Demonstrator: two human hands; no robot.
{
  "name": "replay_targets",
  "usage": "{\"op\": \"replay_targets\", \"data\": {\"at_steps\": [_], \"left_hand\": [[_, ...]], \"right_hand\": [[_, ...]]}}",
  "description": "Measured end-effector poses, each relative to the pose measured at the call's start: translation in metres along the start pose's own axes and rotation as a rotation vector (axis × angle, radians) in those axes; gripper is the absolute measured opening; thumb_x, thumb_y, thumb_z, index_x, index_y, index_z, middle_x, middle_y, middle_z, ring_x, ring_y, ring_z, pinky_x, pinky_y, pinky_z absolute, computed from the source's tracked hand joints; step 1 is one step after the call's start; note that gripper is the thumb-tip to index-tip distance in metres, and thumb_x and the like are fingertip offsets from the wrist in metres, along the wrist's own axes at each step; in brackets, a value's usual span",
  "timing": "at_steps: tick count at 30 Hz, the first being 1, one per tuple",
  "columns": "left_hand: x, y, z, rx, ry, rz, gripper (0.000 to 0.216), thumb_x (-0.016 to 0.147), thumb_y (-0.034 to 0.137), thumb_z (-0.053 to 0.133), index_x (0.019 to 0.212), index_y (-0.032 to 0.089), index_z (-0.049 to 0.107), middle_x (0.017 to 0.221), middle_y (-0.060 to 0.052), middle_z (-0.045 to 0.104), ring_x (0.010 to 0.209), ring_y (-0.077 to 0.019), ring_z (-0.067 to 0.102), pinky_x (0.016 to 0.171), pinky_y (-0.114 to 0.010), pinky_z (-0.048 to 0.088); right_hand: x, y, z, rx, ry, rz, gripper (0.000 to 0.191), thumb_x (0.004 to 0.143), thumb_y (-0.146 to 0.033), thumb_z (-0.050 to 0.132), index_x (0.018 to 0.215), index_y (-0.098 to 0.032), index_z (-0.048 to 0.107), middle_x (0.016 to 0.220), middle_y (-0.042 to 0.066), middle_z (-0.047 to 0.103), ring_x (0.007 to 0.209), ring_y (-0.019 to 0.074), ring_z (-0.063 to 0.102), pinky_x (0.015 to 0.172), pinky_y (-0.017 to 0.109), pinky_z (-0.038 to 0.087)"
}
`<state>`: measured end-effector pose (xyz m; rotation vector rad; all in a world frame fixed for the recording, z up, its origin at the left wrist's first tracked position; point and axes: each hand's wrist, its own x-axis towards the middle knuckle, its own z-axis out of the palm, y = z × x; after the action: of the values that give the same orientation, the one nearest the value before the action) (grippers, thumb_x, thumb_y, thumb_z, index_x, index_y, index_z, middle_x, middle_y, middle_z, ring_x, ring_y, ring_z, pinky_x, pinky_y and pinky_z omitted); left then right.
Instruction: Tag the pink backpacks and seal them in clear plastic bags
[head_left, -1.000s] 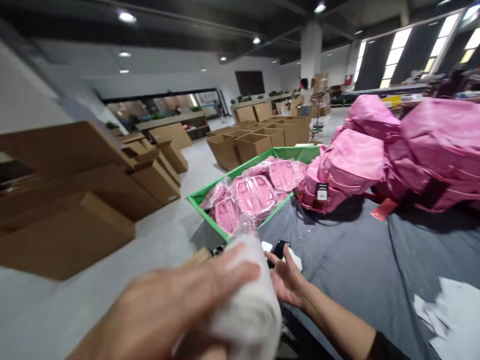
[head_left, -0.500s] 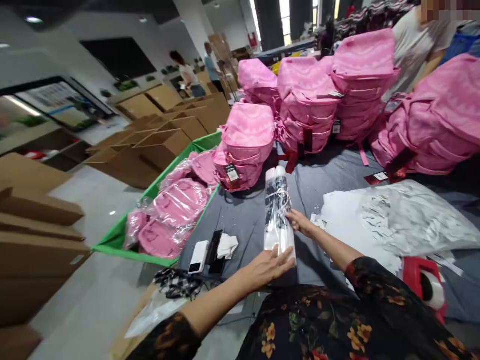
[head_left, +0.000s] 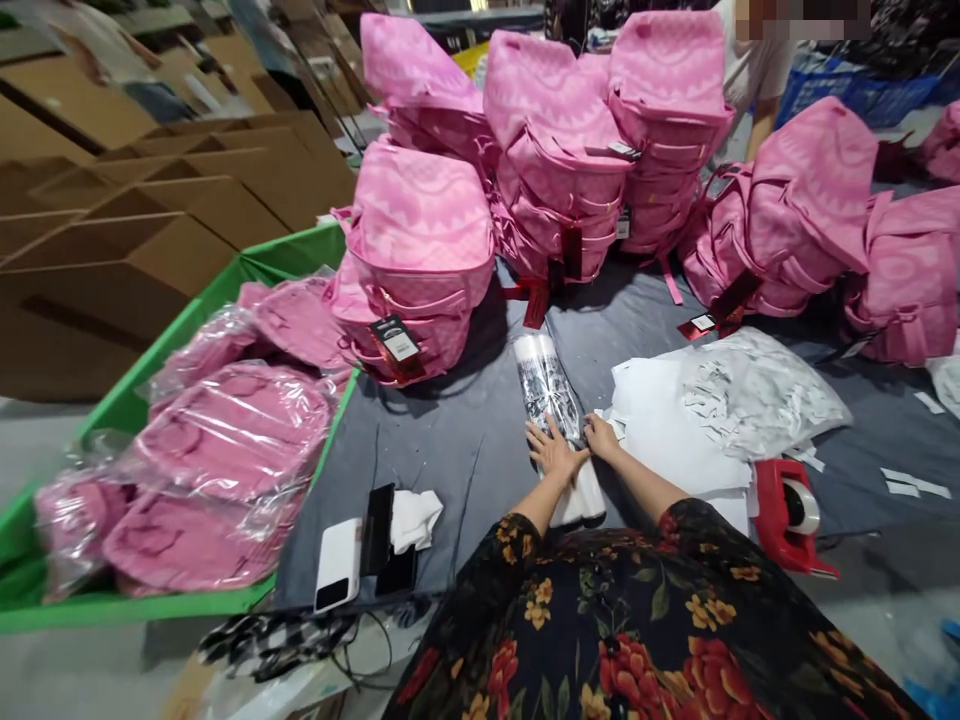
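A bundle of two clear plastic rolls with black print [head_left: 548,376], seemingly rolled plastic bags, lies on the grey-covered table in front of me. My left hand [head_left: 556,452] rests flat on top of the bundle, its fingers spread. At the bundle's right edge is my right hand [head_left: 602,438], its fingers curled against the plastic; the fingertips are partly hidden. Just right of that hand lie white paper sheets [head_left: 651,425], with a clear bag of small white labels [head_left: 765,390] partly on them.
Pink backpacks [head_left: 420,230] with hang tags stand along the table's far side. To the left, a green-rimmed bin [head_left: 187,603] holds plastic-wrapped pink bags. A red tape dispenser [head_left: 780,530], a white power bank [head_left: 339,565] and open cartons [head_left: 150,260] are nearby. People stand behind.
My view has swung right. My left hand has moved from the bundle's near end up onto its printed middle. The right hand stays at the bundle's right side.
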<state>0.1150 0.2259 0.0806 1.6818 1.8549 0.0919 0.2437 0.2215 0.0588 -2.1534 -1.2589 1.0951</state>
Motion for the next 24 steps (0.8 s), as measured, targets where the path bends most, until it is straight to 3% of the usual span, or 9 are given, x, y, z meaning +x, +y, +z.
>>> {"op": "replay_targets", "data": {"at_steps": [3,9,12,15,19,24], "left_hand": [[0.008,-0.014,0.01,-0.021,-0.011,0.036,0.136,0.058,0.057,0.089,0.162,0.019,0.011,0.167,-0.034,-0.006,0.156,-0.05,0.007,0.118,-0.066,0.026],[0.029,-0.095,-0.011,-0.37,-0.038,0.137,0.154,0.052,0.036,0.095,0.162,0.019,-0.011,0.168,-0.025,0.019,0.157,-0.035,0.022,0.126,-0.046,0.026],[0.037,-0.122,-0.024,-0.488,-0.064,0.144,0.156,0.046,0.028,0.097,0.162,0.02,-0.007,0.167,-0.022,0.027,0.154,-0.0339,0.031,0.125,-0.044,0.029],[0.041,-0.134,-0.031,-0.492,-0.089,0.136,0.15,0.041,0.025,0.098,0.162,0.022,0.009,0.166,-0.02,0.031,0.153,-0.0362,0.033,0.126,-0.047,0.029],[0.041,-0.138,-0.032,-0.466,-0.093,0.129,0.143,0.042,0.028,0.098,0.16,0.018,0.018,0.163,-0.022,0.036,0.151,-0.0377,0.036,0.125,-0.048,0.03],[0.035,-0.134,-0.026,-0.461,-0.084,0.171,0.139,0.048,0.029,0.095,0.161,0.018,0.016,0.165,-0.021,0.032,0.153,-0.0357,0.032,0.127,-0.047,0.026]], "right_hand": [[0.011,-0.009,0.006,-0.02,-0.001,0.027,0.039,0.094,-0.013,0.046,0.132,-0.015,0.058,0.085,0.005,0.072,0.077,0.0181,0.067,0.076,0.026,0.049],[0.035,-0.035,0.018,-0.052,0.005,-0.016,0.037,0.1,-0.031,0.053,0.134,-0.017,0.052,0.089,0.005,0.07,0.093,0.0219,0.064,0.084,0.029,0.044],[0.046,-0.053,0.028,-0.047,-0.081,-0.059,0.023,0.096,-0.039,0.062,0.106,-0.018,0.061,0.079,0.002,0.065,0.085,0.0205,0.061,0.078,0.026,0.042],[0.045,-0.065,0.031,-0.017,-0.148,-0.11,0.027,0.094,-0.038,0.061,0.075,-0.02,0.052,0.068,0.001,0.057,0.075,0.0183,0.056,0.072,0.026,0.039],[0.018,-0.075,0.027,0.095,-0.22,-0.196,0.045,0.095,-0.047,0.054,0.061,-0.023,0.037,0.056,-0.004,0.041,0.061,0.0135,0.044,0.062,0.025,0.034],[-0.064,-0.084,0.007,0.283,-0.31,-0.276,0.055,0.09,-0.067,0.049,0.059,-0.024,0.033,0.049,-0.007,0.032,0.048,0.0094,0.034,0.049,0.023,0.03]]}}
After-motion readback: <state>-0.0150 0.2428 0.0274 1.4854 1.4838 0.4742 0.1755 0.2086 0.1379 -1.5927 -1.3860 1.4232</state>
